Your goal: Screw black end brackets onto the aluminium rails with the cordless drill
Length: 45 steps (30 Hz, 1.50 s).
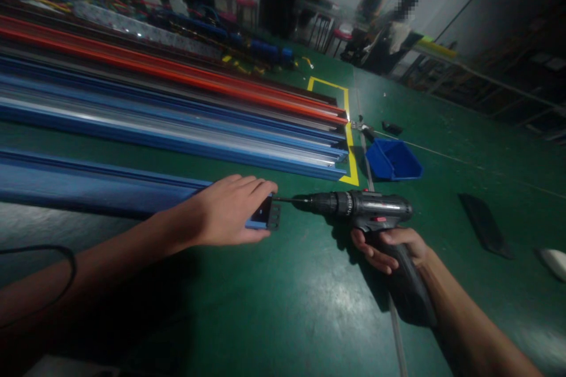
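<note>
My left hand (234,209) is wrapped over the end of a long blue metal profile (101,182), fingers on its far side and thumb on the near side. A dark end plate (274,216) with notches sits at that end. In my right hand (398,247) is a black cordless drill (375,209), gripped by its handle and lying level. Its long thin bit (287,199) points left, with the tip at the end plate beside my left fingertips. Whether the tip sits on a screw is too small to tell.
Several blue profiles (177,129) and a red one (198,79) lie parallel beyond, ending near yellow floor tape (352,159). A blue bin (393,159) stands to their right. A dark flat piece (484,224) lies farther right. Blurred people (375,0) are in the background.
</note>
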Tool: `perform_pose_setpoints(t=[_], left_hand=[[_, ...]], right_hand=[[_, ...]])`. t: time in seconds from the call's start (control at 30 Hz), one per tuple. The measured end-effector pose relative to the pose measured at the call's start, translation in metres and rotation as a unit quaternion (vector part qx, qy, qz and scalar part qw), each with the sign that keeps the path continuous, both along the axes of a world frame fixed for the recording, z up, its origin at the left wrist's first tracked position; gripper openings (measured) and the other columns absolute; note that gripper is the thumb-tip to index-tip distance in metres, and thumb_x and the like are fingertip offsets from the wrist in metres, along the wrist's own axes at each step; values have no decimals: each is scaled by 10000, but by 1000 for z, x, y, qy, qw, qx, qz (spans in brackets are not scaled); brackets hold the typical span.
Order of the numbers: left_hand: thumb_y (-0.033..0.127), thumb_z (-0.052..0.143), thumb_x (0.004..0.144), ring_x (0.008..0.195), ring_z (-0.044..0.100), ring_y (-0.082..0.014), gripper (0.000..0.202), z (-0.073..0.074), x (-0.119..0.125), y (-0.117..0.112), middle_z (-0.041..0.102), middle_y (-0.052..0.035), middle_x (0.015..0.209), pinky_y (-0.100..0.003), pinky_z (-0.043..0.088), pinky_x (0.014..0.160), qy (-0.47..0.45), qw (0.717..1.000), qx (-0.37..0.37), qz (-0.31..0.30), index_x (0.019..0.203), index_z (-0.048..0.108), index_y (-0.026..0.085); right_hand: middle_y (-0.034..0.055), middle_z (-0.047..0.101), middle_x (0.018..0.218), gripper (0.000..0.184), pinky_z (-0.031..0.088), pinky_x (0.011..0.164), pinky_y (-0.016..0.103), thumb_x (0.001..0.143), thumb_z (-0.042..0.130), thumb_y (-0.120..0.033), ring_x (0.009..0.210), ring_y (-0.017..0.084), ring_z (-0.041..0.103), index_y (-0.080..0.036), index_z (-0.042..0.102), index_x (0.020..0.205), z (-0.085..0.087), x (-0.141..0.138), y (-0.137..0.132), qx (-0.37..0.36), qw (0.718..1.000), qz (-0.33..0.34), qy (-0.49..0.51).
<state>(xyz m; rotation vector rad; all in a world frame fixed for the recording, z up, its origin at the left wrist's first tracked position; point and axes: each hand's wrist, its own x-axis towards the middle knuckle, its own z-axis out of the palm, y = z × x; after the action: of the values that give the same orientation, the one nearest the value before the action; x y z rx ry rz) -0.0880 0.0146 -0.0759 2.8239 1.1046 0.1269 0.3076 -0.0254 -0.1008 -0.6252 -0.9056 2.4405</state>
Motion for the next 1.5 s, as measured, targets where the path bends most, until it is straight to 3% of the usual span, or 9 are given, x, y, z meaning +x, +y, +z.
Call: perform_pose_setpoints(t=[0.5, 1.5], left_hand=[[548, 677, 882, 1077, 666, -306, 639, 7, 3, 0, 679, -136, 1220, -421, 487, 938, 7, 1000, -22, 5, 1352, 502, 151], [542, 674, 875, 1089, 662, -316, 650, 6, 4, 2, 680, -144, 1225, -440, 497, 953, 0, 1000, -29, 5, 1365, 501, 152]], right_hand=[[107, 673, 864, 299, 563, 571, 206, 929, 673, -257, 485, 44, 525, -11, 726, 1089, 7, -3, 1, -19, 1000, -6, -14], [54, 639, 801, 252, 537, 517, 194, 886, 668, -236, 445, 38, 483, -25, 719, 1014, 6, -3, -2, -20, 999, -29, -38]])
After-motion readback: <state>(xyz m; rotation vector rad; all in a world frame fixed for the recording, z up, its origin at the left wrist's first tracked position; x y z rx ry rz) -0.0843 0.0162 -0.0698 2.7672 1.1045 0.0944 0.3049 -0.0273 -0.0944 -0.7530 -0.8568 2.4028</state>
